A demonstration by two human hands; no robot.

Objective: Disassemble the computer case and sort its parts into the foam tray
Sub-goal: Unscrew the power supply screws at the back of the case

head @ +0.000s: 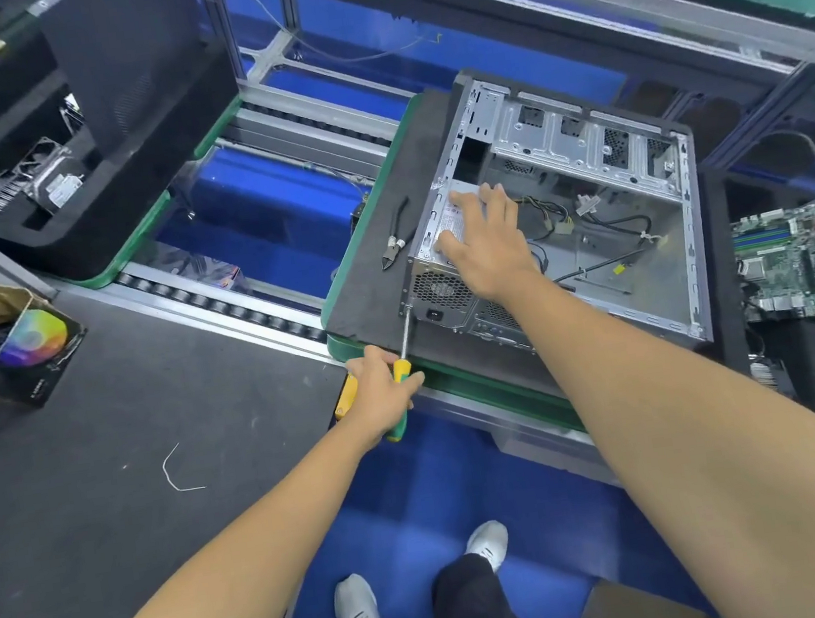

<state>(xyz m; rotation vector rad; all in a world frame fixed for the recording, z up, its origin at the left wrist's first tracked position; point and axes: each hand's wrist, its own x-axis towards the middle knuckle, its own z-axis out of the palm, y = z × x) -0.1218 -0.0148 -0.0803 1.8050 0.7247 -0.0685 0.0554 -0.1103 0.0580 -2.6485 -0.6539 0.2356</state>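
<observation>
An open silver computer case (597, 149) lies on its side on a dark pad (379, 266). Its power supply (444, 288) sits in the near left corner, with loose cables (591, 227) beside it. My right hand (484, 236) rests flat on top of the power supply, fingers spread. My left hand (385, 394) grips the yellow-green handle of a screwdriver (406, 335), whose tip touches the rear left corner of the case by the power supply. A black foam tray (71, 213) at the upper left holds a heatsink fan and a drive.
Black cutting pliers (394, 243) lie on the pad left of the case. A removed motherboard (808, 261) sits at the right. A cardboard box (11, 345) stands on the grey bench at left. A roller conveyor rail (218, 302) runs between the bench and the pallets.
</observation>
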